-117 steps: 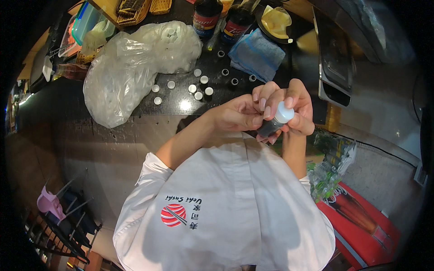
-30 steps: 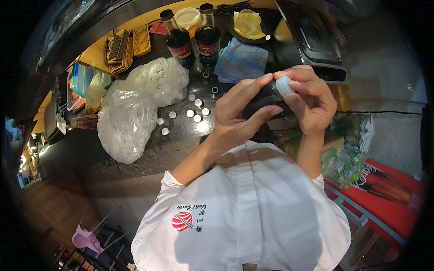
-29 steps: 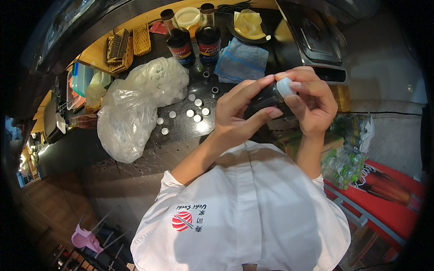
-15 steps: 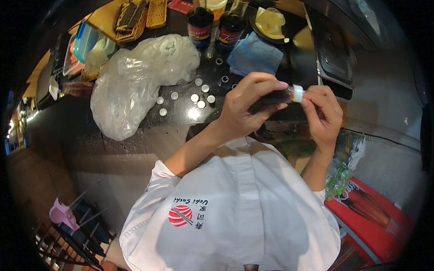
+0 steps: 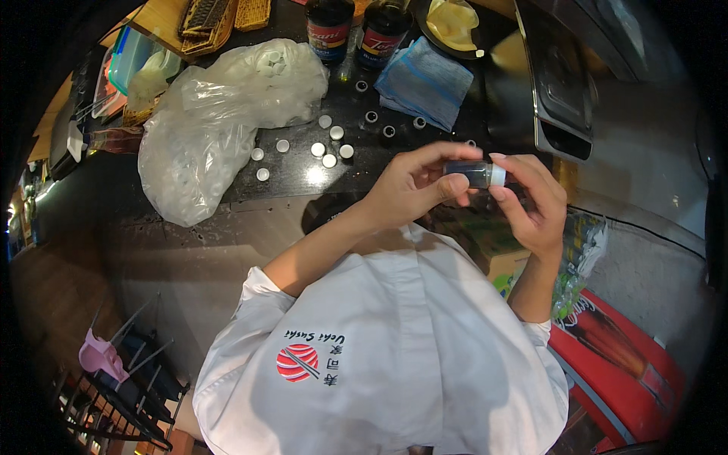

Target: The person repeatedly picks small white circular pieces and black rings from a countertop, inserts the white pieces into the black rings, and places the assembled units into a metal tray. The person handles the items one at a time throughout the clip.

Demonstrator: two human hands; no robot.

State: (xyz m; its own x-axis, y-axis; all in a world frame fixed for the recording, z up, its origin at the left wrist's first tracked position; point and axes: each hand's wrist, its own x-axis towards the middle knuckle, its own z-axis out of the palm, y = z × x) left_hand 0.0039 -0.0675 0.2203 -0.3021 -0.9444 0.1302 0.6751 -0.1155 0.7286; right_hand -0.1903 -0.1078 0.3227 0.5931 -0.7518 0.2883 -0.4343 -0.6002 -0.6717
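Near the counter's front edge, a small bottle (image 5: 464, 174) of dark liquid lies sideways between my hands. My left hand (image 5: 419, 182) is closed round its body, with the fingers on top and the thumb at the front. The bottle's white cap (image 5: 497, 176) is on its neck and points right. My right hand (image 5: 540, 199) pinches that cap between thumb and fingers. Beyond my hands stand several uncapped small bottles (image 5: 389, 131) with dark contents. Several loose white caps (image 5: 318, 149) are scattered on the black counter (image 5: 235, 171) to the left.
A clear plastic bag (image 5: 201, 129) with white caps inside spreads over the counter's left. Two large dark bottles (image 5: 329, 30) and a folded blue cloth (image 5: 426, 82) stand and lie at the back. A dark plate (image 5: 485, 38) and a black appliance (image 5: 565, 98) are at right.
Both hands have come slightly lower, and the left fingers have shifted so more of the small bottle shows. The right hand stays at the cap. The whole view has shifted a little.
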